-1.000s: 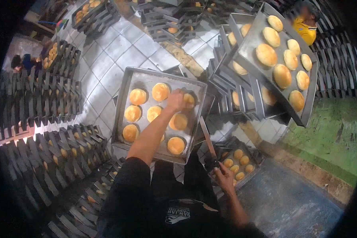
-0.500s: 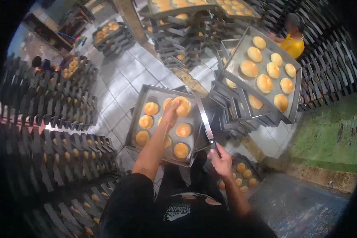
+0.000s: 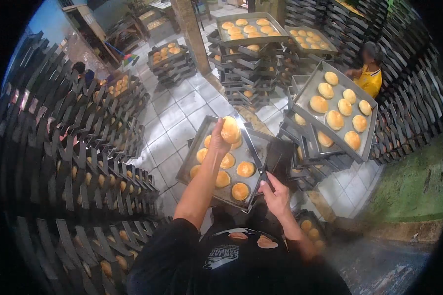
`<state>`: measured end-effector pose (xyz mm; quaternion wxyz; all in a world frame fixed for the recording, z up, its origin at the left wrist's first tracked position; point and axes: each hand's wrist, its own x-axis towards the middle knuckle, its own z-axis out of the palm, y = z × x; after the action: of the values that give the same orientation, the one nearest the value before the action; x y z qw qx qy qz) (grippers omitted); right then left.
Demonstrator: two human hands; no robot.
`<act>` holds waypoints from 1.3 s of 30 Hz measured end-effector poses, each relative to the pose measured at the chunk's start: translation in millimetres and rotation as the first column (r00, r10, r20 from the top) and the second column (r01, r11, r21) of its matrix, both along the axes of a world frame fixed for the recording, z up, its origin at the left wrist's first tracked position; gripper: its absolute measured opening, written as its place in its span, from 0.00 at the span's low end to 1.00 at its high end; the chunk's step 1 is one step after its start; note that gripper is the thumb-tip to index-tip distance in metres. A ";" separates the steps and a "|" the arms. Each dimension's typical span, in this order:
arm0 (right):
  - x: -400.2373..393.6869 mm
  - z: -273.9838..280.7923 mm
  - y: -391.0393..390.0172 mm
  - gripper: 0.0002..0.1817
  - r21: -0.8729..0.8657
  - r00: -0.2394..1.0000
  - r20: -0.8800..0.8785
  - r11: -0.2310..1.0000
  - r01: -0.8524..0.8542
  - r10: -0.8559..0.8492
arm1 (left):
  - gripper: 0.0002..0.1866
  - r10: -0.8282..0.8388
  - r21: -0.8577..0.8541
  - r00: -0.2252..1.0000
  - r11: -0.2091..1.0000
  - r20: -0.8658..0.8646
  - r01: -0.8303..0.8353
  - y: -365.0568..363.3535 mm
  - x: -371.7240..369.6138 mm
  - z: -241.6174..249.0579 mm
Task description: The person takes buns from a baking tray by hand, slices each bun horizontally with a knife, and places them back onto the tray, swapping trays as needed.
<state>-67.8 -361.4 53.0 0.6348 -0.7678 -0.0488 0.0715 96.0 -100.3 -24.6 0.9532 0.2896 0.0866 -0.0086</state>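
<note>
A person in a yellow shirt (image 3: 370, 81) stands among stacked trays; a wooden post (image 3: 191, 37) (scuffed) rises nearby.

Knife blade (image 3: 249, 143): smooth, shiny metal; near tray (image 3: 192, 158): dull, scuffed metal; buns (image 3: 245, 169): glossy tops; floor tiles (image 3: 179, 125): smooth, light sheen; shirt (image 3: 182, 250): matt black cloth; green wall (image 3: 408, 182): rough, patchy.
</note>
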 end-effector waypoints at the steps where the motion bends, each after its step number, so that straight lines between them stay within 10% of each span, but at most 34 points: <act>1: -2.5 -0.3 -0.4 0.24 -0.001 1.000 0.000 1.000 -0.001 0.001 | 0.24 0.001 -0.001 1.000 1.000 0.000 -0.001 -1.2 -2.4 2.4; 15: -12.2 -2.6 -1.7 0.22 -0.116 0.980 0.198 0.993 0.034 -0.011 | 0.18 0.008 0.100 1.000 0.995 -0.012 -0.007 -19.0 -22.4 11.6; 18: 5.9 2.4 2.9 0.21 -0.239 0.999 -0.012 0.970 0.037 -0.041 | 0.19 -0.130 0.232 0.989 0.967 0.077 0.109 -34.4 -34.3 9.8; 39: 14.9 -1.2 -17.4 0.23 -0.166 0.998 -0.038 0.985 -0.045 0.039 | 0.16 -0.254 0.400 0.967 0.885 -0.014 0.238 -35.4 -37.9 31.5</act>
<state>-53.0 -378.9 51.8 0.5674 -0.8157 -0.0478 0.1021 58.1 -135.7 6.9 0.8667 0.4864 0.0307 -0.1059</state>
